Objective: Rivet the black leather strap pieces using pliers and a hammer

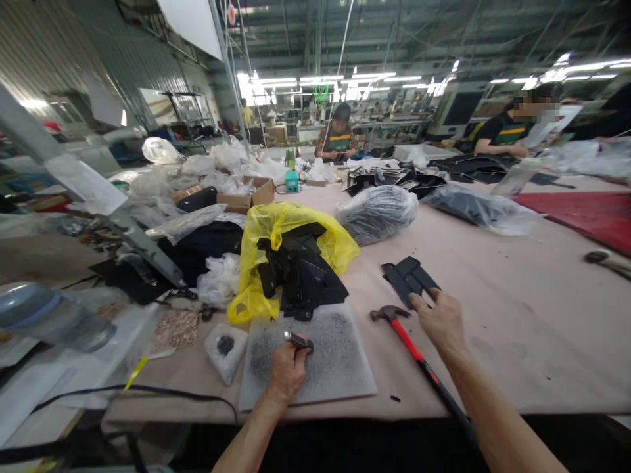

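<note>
A worker's left hand [286, 376] has its grip closed on a small dark tool [302, 341] with a shiny end, over a speckled board [340, 374] at the near edge of a table [522, 322]. The right hand [444, 323] touches flat black pieces [408, 276] farther right; whether its grip is clamped on them or merely resting, one cannot tell. The step appears to be handling these pieces; lifting them would call for a firm pinch, away from the red-and-black hammer [407, 340] just beside. Beyond the board, an open yellow bag [252, 240] spills black parts [315, 279]. Farther off, a clear bag [378, 211] encloses dark material, and a cardboard box [263, 192] holds crumpled plastic [235, 185].
</note>
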Demonstrator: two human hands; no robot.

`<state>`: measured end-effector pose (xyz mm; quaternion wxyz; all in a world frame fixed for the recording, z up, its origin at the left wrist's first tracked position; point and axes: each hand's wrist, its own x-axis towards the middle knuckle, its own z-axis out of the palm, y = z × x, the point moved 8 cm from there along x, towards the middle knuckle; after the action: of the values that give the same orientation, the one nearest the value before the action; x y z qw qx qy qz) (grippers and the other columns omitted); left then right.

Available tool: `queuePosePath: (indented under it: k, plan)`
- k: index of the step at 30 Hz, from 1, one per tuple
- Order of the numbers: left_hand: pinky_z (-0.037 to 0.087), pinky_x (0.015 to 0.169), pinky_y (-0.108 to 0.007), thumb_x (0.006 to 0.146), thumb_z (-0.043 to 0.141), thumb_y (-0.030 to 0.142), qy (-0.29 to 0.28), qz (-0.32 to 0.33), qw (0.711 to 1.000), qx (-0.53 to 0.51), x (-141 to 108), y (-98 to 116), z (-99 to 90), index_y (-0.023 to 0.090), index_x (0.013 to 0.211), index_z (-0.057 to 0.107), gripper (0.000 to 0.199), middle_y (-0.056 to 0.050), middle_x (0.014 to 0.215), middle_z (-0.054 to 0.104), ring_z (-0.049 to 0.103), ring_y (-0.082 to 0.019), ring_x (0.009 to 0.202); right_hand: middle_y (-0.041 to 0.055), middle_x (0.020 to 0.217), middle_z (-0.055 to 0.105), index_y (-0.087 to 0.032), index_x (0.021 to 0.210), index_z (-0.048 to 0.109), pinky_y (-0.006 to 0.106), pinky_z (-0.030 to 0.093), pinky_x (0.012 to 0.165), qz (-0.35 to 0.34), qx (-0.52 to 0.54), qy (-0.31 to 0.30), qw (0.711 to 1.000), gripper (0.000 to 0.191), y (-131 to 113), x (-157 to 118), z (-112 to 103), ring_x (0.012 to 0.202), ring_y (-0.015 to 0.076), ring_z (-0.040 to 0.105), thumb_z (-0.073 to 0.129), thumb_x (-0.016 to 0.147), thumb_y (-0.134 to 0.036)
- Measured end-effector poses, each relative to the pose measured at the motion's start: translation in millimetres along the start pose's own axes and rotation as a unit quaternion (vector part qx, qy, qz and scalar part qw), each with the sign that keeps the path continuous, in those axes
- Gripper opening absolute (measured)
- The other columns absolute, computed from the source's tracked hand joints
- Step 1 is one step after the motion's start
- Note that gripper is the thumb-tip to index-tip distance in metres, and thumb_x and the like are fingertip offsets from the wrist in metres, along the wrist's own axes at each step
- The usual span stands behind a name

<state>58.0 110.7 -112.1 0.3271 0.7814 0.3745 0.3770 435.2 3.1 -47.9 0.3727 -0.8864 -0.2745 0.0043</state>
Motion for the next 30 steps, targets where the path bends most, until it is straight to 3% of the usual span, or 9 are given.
queuePosePath:
  k: [1, 5, 8, 11, 15, 17, 20, 25, 30]
  plan:
    - [0.060, 0.081, -0.034, 0.087, 0.051, 0.020, 0.001, 0.006, 1.000, 0.004, 0, 1, 0.3, 0.015, 0.098, 0.071, 0.024, -0.009, 0.094, 0.076, 0.073, -0.023, 0.090, 0.0202, 0.111, 0.065, -0.008, 0.114, 0.064, 0.041, 0.047, 0.087, -0.031, -0.001, -0.017, 0.999, 0.051, -18, -5, 14, 0.100, 0.0292, 0.062, 0.057, 0.080, -0.045]
    - [0.061, 0.079, -0.033, 0.087, 0.051, 0.018, 0.010, 0.022, 1.000, 0.014, -1, 3, 0.5, 0.016, 0.098, 0.070, 0.023, -0.008, 0.092, 0.076, 0.073, -0.022, 0.087, 0.0072, 0.096, 0.070, -0.019, 0.108, 0.067, 0.031, 0.048, 0.079, -0.147, 0.036, -0.216, 0.965, 0.032, -107, -64, 98, 0.085, 0.0199, 0.065, 0.054, 0.087, -0.038]
    - [0.061, 0.078, -0.033, 0.087, 0.050, 0.017, 0.015, 0.030, 0.999, 0.023, -1, 2, 0.8, 0.016, 0.100, 0.070, 0.024, -0.008, 0.093, 0.076, 0.073, -0.022, 0.087, 0.0094, 0.106, 0.069, -0.019, 0.108, 0.067, 0.030, 0.045, 0.086, -0.161, 0.020, -0.211, 0.964, 0.028, -151, -82, 137, 0.098, 0.0215, 0.063, 0.058, 0.086, -0.033]
    - [0.061, 0.078, -0.033, 0.088, 0.049, 0.017, 0.020, 0.038, 0.999, 0.032, -2, 2, 0.7, 0.016, 0.099, 0.070, 0.023, -0.008, 0.093, 0.076, 0.073, -0.022, 0.088, 0.0178, 0.122, 0.062, -0.014, 0.119, 0.063, 0.035, 0.042, 0.091, -0.127, -0.005, -0.174, 0.977, 0.035, -162, -62, 161, 0.113, 0.0270, 0.057, 0.057, 0.086, -0.026]
    - [0.061, 0.077, -0.032, 0.087, 0.050, 0.018, 0.028, 0.047, 0.998, 0.035, -2, 4, -0.1, 0.016, 0.098, 0.070, 0.023, -0.008, 0.091, 0.076, 0.073, -0.022, 0.086, 0.0093, 0.096, 0.070, -0.018, 0.100, 0.070, 0.029, 0.045, 0.078, -0.105, -0.015, -0.203, 0.973, 0.024, -156, -28, 184, 0.093, 0.0221, 0.064, 0.061, 0.079, -0.024]
    - [0.061, 0.077, -0.032, 0.087, 0.050, 0.017, 0.029, 0.048, 0.998, 0.030, -2, 5, -0.4, 0.016, 0.098, 0.070, 0.023, -0.008, 0.091, 0.076, 0.073, -0.022, 0.086, 0.0034, 0.082, 0.070, -0.020, 0.084, 0.070, 0.025, 0.043, 0.071, -0.108, -0.007, -0.218, 0.970, 0.012, -155, -20, 188, 0.083, 0.0183, 0.064, 0.061, 0.077, -0.024]
    - [0.061, 0.078, -0.031, 0.087, 0.050, 0.017, 0.030, 0.045, 0.998, 0.024, -2, 5, -0.7, 0.016, 0.098, 0.070, 0.023, -0.008, 0.091, 0.076, 0.073, -0.022, 0.086, 0.0017, 0.075, 0.067, -0.021, 0.073, 0.066, 0.025, 0.041, 0.067, -0.109, 0.007, -0.205, 0.973, 0.012, -152, -18, 176, 0.076, 0.0171, 0.062, 0.055, 0.077, -0.024]
    - [0.061, 0.077, -0.031, 0.086, 0.049, 0.016, 0.028, 0.044, 0.998, 0.023, -2, 3, -0.1, 0.015, 0.097, 0.069, 0.023, -0.008, 0.090, 0.076, 0.073, -0.022, 0.085, 0.0036, 0.071, 0.066, -0.020, 0.077, 0.059, 0.026, 0.039, 0.065, -0.090, 0.046, -0.154, 0.983, 0.018, -124, -35, 128, 0.070, 0.0175, 0.060, 0.044, 0.081, -0.029]
    - [0.061, 0.078, -0.032, 0.085, 0.050, 0.016, 0.028, 0.043, 0.999, 0.019, -1, 3, -0.7, 0.016, 0.098, 0.070, 0.023, -0.007, 0.090, 0.075, 0.073, -0.022, 0.085, 0.0000, 0.055, 0.061, -0.022, 0.075, 0.051, 0.027, 0.039, 0.060, -0.070, 0.092, -0.165, 0.980, 0.013, -85, -68, 92, 0.057, 0.0174, 0.059, 0.045, 0.079, -0.033]
